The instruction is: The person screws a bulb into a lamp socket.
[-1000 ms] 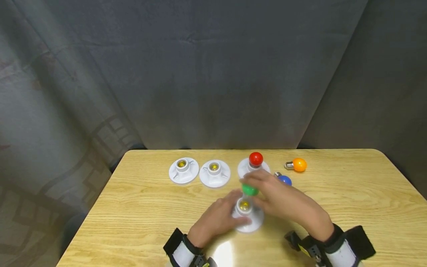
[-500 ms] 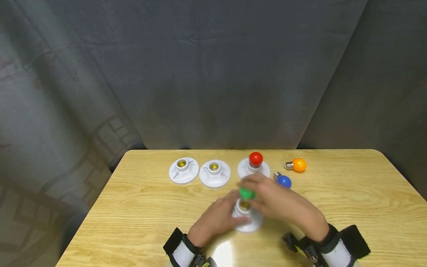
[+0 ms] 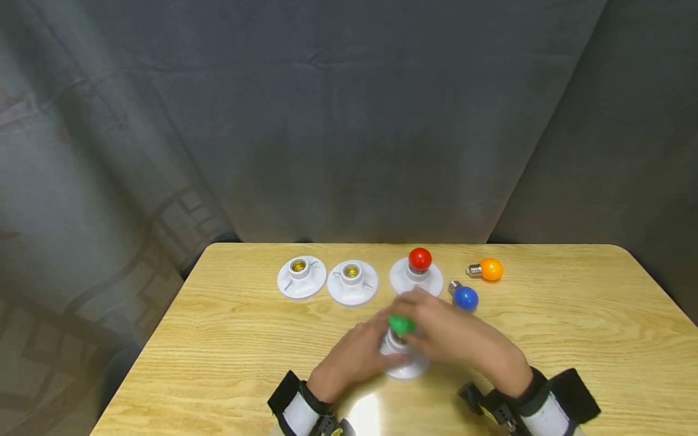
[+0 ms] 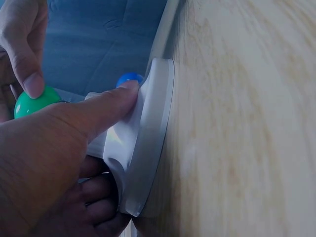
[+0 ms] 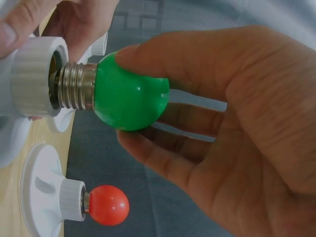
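Here's my glossy green bulb (image 5: 131,96), silver-threaded, pinched in my right hand (image 3: 444,324); my left hand (image 3: 354,351) grips the white socket (image 5: 37,76); four sockets (image 3: 351,295), four bulbs (image 3: 465,298) altogether!

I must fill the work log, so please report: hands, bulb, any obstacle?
Left hand gripping white socket. Right hand holding green bulb at its opening, thread mostly outside. No obstacle visible between them.
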`<action>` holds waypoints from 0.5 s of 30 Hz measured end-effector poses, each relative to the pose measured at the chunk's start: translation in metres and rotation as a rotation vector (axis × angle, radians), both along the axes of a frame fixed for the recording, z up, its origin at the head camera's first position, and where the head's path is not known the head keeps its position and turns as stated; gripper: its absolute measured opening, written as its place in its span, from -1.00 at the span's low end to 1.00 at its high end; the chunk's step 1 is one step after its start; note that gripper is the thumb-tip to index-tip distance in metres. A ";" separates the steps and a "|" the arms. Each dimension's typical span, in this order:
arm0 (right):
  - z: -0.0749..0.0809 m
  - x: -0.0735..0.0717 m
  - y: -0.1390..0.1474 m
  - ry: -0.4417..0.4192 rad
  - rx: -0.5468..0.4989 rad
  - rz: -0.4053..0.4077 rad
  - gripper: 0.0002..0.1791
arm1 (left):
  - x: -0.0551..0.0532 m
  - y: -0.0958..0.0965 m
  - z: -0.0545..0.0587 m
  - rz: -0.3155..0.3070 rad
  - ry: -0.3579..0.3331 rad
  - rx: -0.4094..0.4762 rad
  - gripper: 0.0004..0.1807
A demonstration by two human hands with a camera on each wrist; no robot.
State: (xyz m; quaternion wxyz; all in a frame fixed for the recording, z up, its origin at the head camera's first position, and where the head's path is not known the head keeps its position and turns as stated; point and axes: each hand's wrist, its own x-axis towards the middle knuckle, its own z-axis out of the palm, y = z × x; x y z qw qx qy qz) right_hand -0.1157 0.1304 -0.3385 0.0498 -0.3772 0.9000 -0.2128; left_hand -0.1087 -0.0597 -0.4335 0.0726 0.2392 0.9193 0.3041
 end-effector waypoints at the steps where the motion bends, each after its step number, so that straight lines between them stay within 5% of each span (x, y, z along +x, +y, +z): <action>1: 0.000 0.000 0.000 -0.002 0.001 -0.001 -0.64 | 0.000 0.000 0.000 -0.001 0.003 -0.005 -0.09; 15: -0.002 -0.001 -0.003 -0.018 0.034 -0.004 -0.57 | 0.000 0.001 0.001 0.015 0.011 -0.016 -0.13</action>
